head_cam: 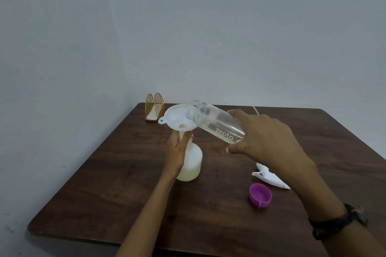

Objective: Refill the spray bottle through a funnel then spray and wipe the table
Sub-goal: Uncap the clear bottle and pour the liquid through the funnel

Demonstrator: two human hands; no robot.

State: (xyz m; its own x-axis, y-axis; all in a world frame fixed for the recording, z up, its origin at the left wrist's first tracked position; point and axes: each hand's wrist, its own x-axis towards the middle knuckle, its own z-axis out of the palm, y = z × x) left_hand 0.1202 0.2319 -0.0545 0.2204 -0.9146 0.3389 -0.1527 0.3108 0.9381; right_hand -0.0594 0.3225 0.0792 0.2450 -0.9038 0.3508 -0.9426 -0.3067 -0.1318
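Note:
A white spray bottle [193,162] stands uncapped on the dark wooden table [129,173], pale liquid filling its lower part. A white funnel [177,118] sits in its neck. My left hand [177,150] grips the bottle's neck just under the funnel. My right hand [265,135] holds a clear "zepto" water bottle [213,123], tilted with its open mouth over the funnel's bowl. The white spray head [269,176] lies on the table to the right, partly hidden by my right forearm.
A purple cap [260,195] lies on the table near the spray head. A gold wire napkin holder [154,109] stands at the table's far left corner against the grey wall. A white cable [255,110] runs off the far edge.

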